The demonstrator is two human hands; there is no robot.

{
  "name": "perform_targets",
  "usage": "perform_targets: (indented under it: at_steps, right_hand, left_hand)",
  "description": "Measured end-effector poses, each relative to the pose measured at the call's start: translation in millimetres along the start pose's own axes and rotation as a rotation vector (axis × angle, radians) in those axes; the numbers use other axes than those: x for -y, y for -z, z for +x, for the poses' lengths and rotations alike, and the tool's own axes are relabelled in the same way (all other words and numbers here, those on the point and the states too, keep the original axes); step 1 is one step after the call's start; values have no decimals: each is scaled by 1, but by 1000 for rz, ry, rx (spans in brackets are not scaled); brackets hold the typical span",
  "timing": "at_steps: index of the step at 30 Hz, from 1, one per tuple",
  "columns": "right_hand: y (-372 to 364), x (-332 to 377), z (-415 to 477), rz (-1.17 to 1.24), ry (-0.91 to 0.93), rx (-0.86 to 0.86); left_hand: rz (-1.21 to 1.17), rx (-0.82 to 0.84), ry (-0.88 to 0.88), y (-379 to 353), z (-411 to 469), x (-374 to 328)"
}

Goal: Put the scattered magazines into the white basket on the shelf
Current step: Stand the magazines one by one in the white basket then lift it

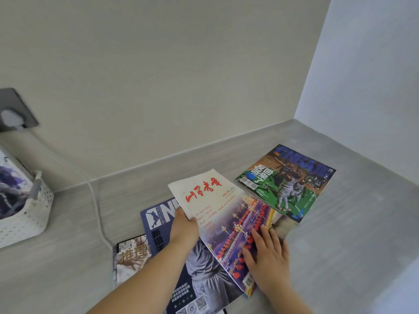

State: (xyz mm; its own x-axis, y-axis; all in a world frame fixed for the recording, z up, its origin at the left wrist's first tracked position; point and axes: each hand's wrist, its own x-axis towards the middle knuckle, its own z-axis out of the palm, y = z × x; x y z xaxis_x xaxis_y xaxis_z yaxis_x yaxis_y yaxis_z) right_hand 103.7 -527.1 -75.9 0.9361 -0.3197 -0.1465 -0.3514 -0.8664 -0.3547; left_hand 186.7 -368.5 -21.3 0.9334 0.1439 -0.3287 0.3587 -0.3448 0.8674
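Basket: white perforated plastic basket (34, 214), well to the left of the left hand, at the frame edge; one, already holding one upright item with a purple printed cover (11, 184), which I take for a magazine.
Cable: white cable (95, 200) running from a grey wall socket (18, 112) down between basket and left hand; one.
Loose magazines: four in view, all flat on the grey shelf surface (340, 245).
Brown-lettered magazine (129, 257): left of the left forearm, partly covered.
Navy basketball magazine (163, 225): beneath the left hand.
White magazine with red script (217, 211): pinched at its left edge by the left hand (184, 225); the right hand (265, 252) lies open-fingered on its lower cover.
Green-court basketball magazine (288, 182): beyond the right hand, untouched.
Progress: early; seemingly one stowed, four left.
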Motion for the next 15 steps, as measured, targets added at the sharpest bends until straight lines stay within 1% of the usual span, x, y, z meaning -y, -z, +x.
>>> perform_targets:
  at_steps: [4, 8, 10, 12, 15]
  right_hand:
    - [15, 10, 1, 98, -48, -70]
    - [40, 40, 14, 293, -45, -152]
    - [53, 64, 18, 474, -11, -119]
    - [59, 88, 20, 641, 44, -35]
    - [60, 123, 18, 653, 98, 5]
  left_hand:
    - [-33, 35, -146, 25, -19, -9]
    - [-96, 29, -298, 71, -30, -23]
    - [-141, 5, -377, 99, -34, -27]
    - [-175, -12, -433, 129, -37, -27]
    - [-195, -69, -467, 179, -36, -17]
